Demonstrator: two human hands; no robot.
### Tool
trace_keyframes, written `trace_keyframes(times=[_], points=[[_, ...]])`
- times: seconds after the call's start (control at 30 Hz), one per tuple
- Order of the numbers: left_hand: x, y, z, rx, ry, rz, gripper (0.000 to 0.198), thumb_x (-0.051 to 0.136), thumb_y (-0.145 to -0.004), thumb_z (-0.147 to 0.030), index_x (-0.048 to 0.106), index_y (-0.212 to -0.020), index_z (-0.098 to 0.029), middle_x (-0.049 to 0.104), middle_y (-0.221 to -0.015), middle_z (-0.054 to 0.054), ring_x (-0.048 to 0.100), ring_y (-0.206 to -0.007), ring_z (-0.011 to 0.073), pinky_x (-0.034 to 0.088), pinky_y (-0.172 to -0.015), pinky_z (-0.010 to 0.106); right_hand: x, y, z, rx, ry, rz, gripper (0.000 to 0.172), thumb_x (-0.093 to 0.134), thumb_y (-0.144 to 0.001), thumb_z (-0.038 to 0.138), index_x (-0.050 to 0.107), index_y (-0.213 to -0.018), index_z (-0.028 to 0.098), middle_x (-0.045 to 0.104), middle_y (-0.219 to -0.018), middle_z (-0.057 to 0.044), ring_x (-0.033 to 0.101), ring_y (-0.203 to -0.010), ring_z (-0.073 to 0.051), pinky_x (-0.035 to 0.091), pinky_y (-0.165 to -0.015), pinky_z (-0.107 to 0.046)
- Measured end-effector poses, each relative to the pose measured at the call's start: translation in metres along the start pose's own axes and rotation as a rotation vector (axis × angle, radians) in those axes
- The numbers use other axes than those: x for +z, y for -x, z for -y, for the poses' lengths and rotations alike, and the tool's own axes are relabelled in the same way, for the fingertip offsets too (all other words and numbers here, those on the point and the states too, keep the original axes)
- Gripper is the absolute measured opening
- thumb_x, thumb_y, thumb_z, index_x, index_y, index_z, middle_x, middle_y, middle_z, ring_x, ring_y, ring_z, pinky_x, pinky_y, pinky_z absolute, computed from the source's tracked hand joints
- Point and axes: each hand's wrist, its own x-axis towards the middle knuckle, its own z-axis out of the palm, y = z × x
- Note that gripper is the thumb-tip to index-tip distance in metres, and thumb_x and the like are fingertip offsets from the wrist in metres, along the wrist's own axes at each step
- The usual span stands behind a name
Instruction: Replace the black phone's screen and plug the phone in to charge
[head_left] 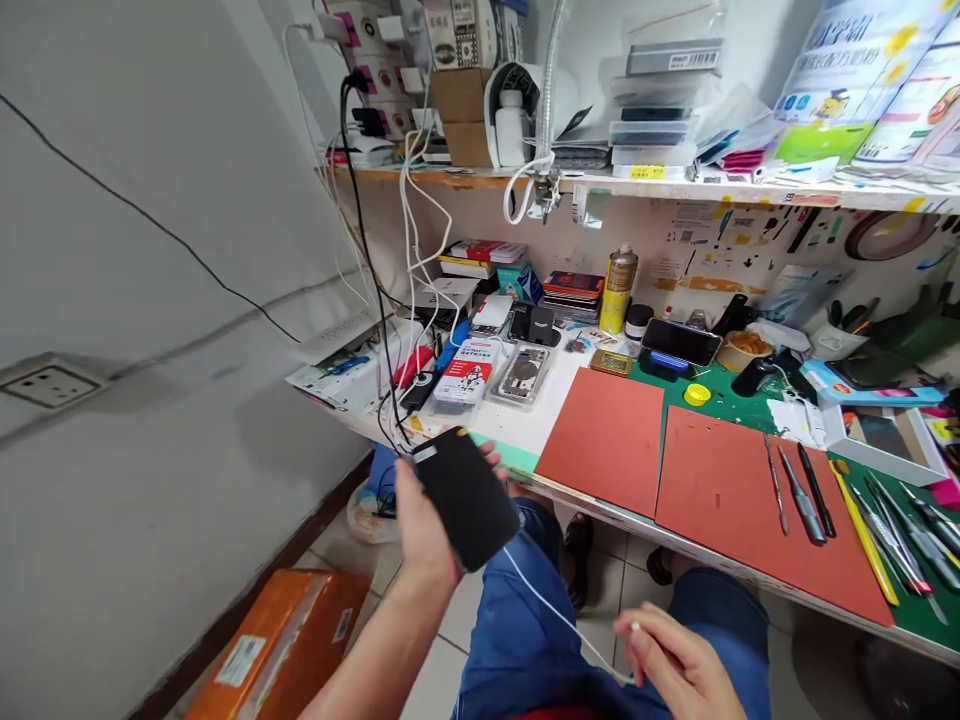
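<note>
My left hand (427, 515) holds a flat black phone-like slab (469, 500), tilted, in front of the bench edge and above my knees. A white label and a small orange spot mark the slab's upper end. From the slab's lower edge a thin white cable (559, 612) runs down toward my right hand (671, 655). That hand is closed low over my lap, with a small white tip showing between thumb and finger. Whether the cable plugs into the slab or passes behind it, I cannot tell.
Two red-brown mats (607, 435) cover the bench front, with tweezers and a yellow-handled tool (862, 530) at right. Behind stand a clear phone case box (523, 375), a yellow spray can (619, 290) and a phone (681, 343). Cables (409, 250) hang from the shelf. An orange carton (281, 640) sits on the floor.
</note>
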Motion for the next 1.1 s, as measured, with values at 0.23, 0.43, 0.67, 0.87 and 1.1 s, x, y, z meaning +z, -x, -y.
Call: trace_keyframes(times=[0.23,0.43,0.67,0.87,1.1], points=[[0.088,-0.047,0.102,-0.335,-0.026,0.190,0.076,0.028,-0.108,-0.066,0.070,-0.134,-0.008,0.079,-0.104,0.022,0.078,-0.087,0.0315,0.064,-0.081,0.047,0.027,-0.047,0.064,-0.013,-0.170,-0.278,0.052,0.068,-0.096,0.068,0.079,-0.088,0.018,0.065,-0.071,-0.004,0.060,-0.070,-0.017,0.048,-0.069,-0.029],[0.095,-0.068,0.142,-0.389,-0.088,0.257,0.064,0.032,-0.109,-0.062,0.064,-0.145,-0.020,0.080,-0.099,0.015,0.078,-0.087,0.0306,0.063,-0.083,0.048,0.025,-0.079,0.057,-0.095,-0.443,-0.387,0.048,0.070,-0.097,0.062,0.071,-0.075,0.019,0.076,-0.101,-0.009,0.069,-0.107,-0.027,0.050,-0.102,-0.038],[0.083,-0.073,0.150,-0.355,-0.103,0.292,0.060,0.037,-0.108,-0.063,0.069,-0.140,-0.023,0.080,-0.103,0.015,0.078,-0.090,0.0309,0.062,-0.086,0.050,0.026,-0.095,0.054,-0.156,-0.451,-0.447,0.052,0.072,-0.096,0.055,0.058,-0.061,0.020,0.073,-0.100,-0.009,0.069,-0.098,-0.024,0.050,-0.088,-0.033],[0.078,-0.077,0.153,-0.361,-0.090,0.305,0.058,0.043,-0.106,-0.065,0.073,-0.132,-0.023,0.080,-0.108,0.016,0.078,-0.090,0.0319,0.062,-0.084,0.051,0.025,-0.100,0.048,-0.139,-0.436,-0.432,0.049,0.072,-0.096,0.050,0.060,-0.061,0.019,0.066,-0.093,-0.007,0.059,-0.084,-0.019,0.047,-0.070,-0.030],[0.078,-0.078,0.153,-0.345,-0.097,0.327,0.057,0.039,-0.107,-0.064,0.075,-0.126,-0.025,0.081,-0.107,0.015,0.079,-0.089,0.0311,0.063,-0.082,0.050,0.026,-0.101,0.042,-0.133,-0.488,-0.407,0.046,0.073,-0.098,0.049,0.063,-0.064,0.019,0.061,-0.089,-0.005,0.054,-0.079,-0.017,0.047,-0.070,-0.029]])
